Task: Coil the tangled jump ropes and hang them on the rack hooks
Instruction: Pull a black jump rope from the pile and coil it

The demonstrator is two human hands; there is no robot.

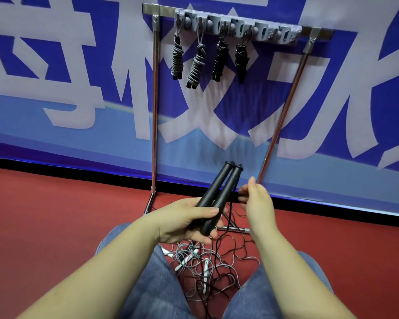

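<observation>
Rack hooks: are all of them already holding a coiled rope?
No: four coiled ropes hang at the left of the rack; the hooks to their right are bare.

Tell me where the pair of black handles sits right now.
Low centre of the head view: the black handles lie side by side in the left hand, tips toward the rack, above the tangled ropes.

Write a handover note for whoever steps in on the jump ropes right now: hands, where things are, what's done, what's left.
Left hand: grips the two black handles side by side, pointing up toward the rack.
Right hand: pinches the thin black cord just beside the handles.
Done: four coiled ropes hang on the hook bar, two grey on the left, two black next to them. The hooks further right look free.
Left: coil the black rope in hand and hang it, then untangle the pile of grey and black cord with white handles on the floor between the knees.
</observation>
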